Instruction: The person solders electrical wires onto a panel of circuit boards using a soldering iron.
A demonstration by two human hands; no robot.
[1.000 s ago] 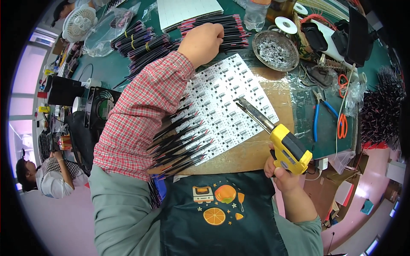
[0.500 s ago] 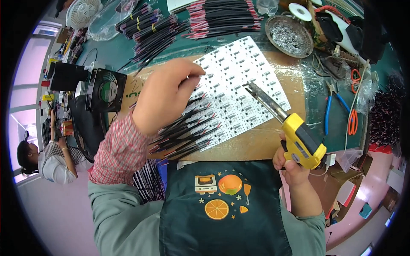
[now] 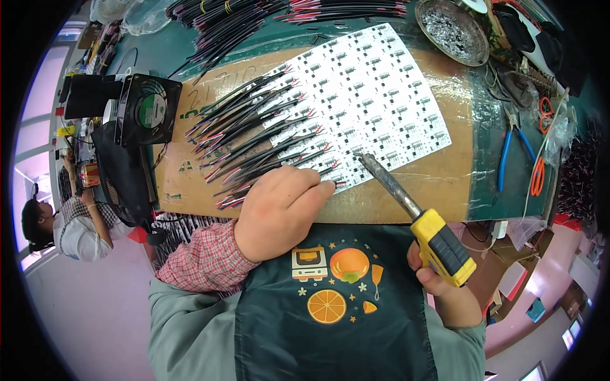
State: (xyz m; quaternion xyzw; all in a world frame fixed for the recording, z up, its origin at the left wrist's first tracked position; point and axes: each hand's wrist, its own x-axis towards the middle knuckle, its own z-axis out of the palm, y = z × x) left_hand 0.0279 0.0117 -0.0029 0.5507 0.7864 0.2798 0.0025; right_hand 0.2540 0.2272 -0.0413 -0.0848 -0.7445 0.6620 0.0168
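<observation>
A white sheet of small circuit boards (image 3: pixel 381 95) lies at a slant on a brown cardboard mat. Along its left edge rest several black wires (image 3: pixel 248 149) with bared red and white ends, their tips on the sheet. My left hand (image 3: pixel 276 206) is closed in a pinch at the sheet's near corner, where a wire end (image 3: pixel 340 185) pokes out past the fingertips. The rest of that wire is hidden under the hand. My right hand (image 3: pixel 438 286) grips a yellow and black soldering gun (image 3: pixel 441 244), its dark tip over the sheet's lower middle.
A small black fan (image 3: pixel 152 109) stands left of the cardboard mat (image 3: pixel 438 187). Bundled black wires (image 3: pixel 232 32) lie at the back. A metal dish of solder scraps (image 3: pixel 454 35), blue-handled pliers (image 3: pixel 506 159) and orange-handled scissors (image 3: pixel 537 176) are to the right. Another person (image 3: pixel 79 222) sits far left.
My left hand has come down and right, from the sheet's upper left to its near corner, uncovering the row of wires. The soldering gun's tip has dropped lower over the sheet.
</observation>
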